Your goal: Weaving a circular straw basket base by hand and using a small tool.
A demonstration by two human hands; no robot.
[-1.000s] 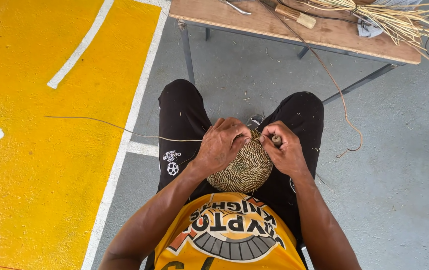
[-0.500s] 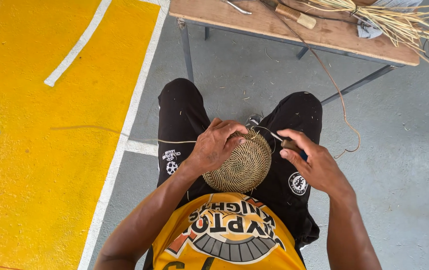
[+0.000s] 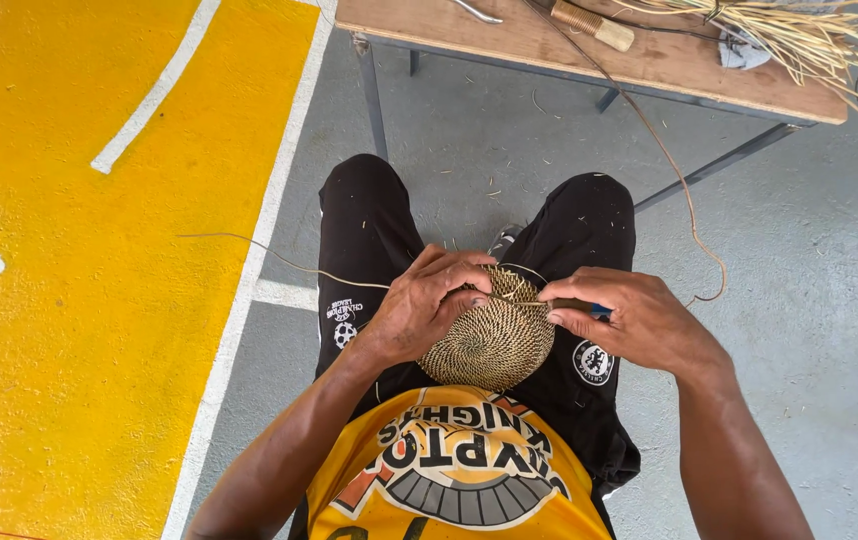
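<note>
Since half a second ago the right hand [image 3: 634, 322] has drawn back in toward the coiled woven disc [image 3: 489, 343], where before it was swung out toward 3 o'clock, well apart from the weave; the left hand [image 3: 429, 302] has stayed clamped on the disc's rim at 9 o'clock. The disc rests on the person's lap, between the black-trousered knees, and nothing lies in its shallow woven round. The left fingers [image 3: 469, 272] curl closed over the upper rim at 11 o'clock, gripping it. The right fingers [image 3: 574, 295] are pinched shut at the disc's 2 o'clock edge on what seems to be a slim tool with a blue end [image 3: 600, 312], though most of it is hidden under the hand. A thin fibre strand [image 3: 279, 258] trails from the disc toward 9 o'clock over the grey floor. At 12 o'clock a wooden table [image 3: 649, 70] carries a bundle of straw [image 3: 799, 35] and a wooden-handled tool [image 3: 599, 25].
</note>
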